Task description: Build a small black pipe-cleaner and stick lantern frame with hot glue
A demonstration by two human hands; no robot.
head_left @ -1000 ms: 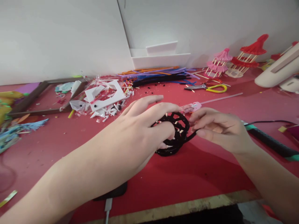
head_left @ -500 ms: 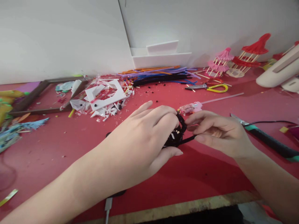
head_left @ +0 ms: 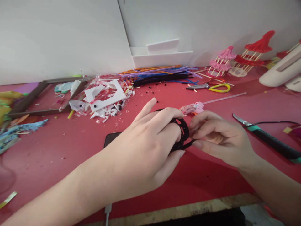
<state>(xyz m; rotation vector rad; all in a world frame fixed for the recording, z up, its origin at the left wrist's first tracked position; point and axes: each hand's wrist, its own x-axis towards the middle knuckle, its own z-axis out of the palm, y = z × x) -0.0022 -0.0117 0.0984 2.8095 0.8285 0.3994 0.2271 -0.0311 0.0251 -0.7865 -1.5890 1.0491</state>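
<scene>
My left hand (head_left: 152, 141) is wrapped over a small black fuzzy craft piece (head_left: 185, 129), its fingers covering most of it. A black pipe cleaner (head_left: 187, 145) runs out of the piece toward the right. Its end is pinched between the thumb and fingers of my right hand (head_left: 218, 138). Partly under my left hand lies a dark phone (head_left: 111, 138) on the red table. Just beyond my right hand is a small clear packet (head_left: 188, 109) beside a pink tag.
Bundled pipe cleaners (head_left: 162, 75) lie at the back beside foam scraps (head_left: 107, 102). Yellow-handled scissors (head_left: 218, 88) and pliers (head_left: 270, 139) rest to the right. Pink (head_left: 221, 61) and red (head_left: 256, 53) stick models stand at back right; a brown frame (head_left: 44, 81) lies left.
The black piece has turned in my left hand, so its banded edge shows more. My right hand has shifted slightly left, nearer to it, still pinching the pipe cleaner.
</scene>
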